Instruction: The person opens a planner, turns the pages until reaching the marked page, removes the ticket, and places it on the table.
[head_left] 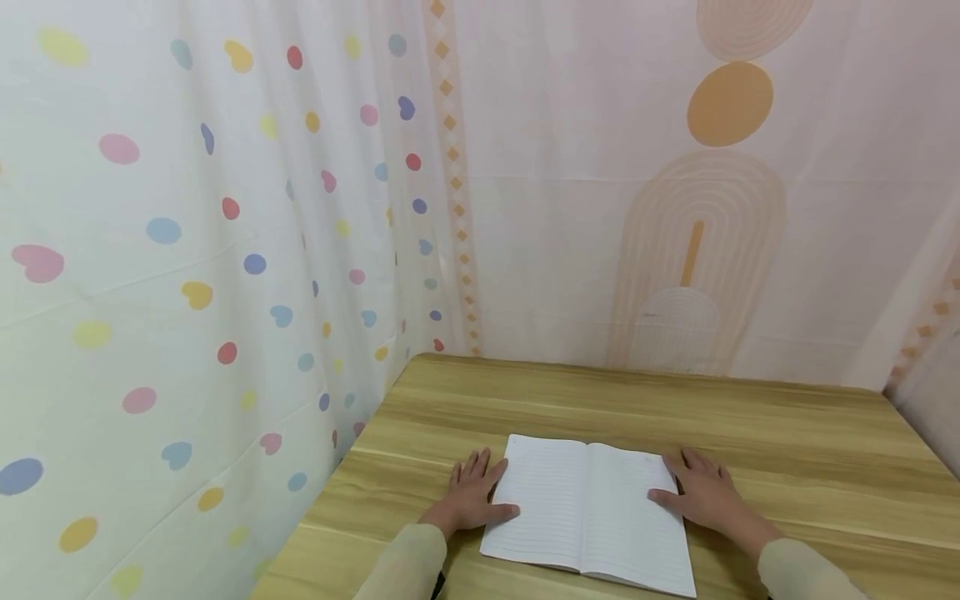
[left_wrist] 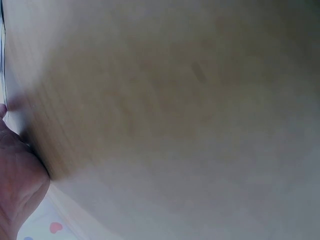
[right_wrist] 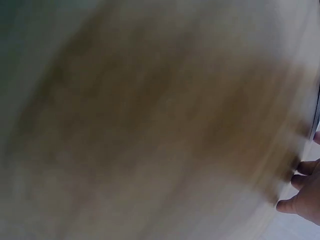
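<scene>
An exercise book [head_left: 543,508] with ruled white pages lies spread flat on the wooden table, its centre fold running toward me. At its left edge my left hand [head_left: 471,497] rests with fingers stretched out over the tabletop and the thumb lying across the page margin. My right hand [head_left: 703,493] is at the opposite edge, thumb over the right page and fingers spread near the upper right corner. Only part of the left hand [left_wrist: 20,185] shows in the left wrist view, and some fingers of the right hand [right_wrist: 307,192] in the right wrist view.
The wooden table [head_left: 600,392] fills the lower part of the head view. A curtain with coloured spots [head_left: 225,292] hangs along its left side, and a pale patterned curtain [head_left: 555,250] hangs behind the far edge. Blurred tabletop fills most of both wrist views.
</scene>
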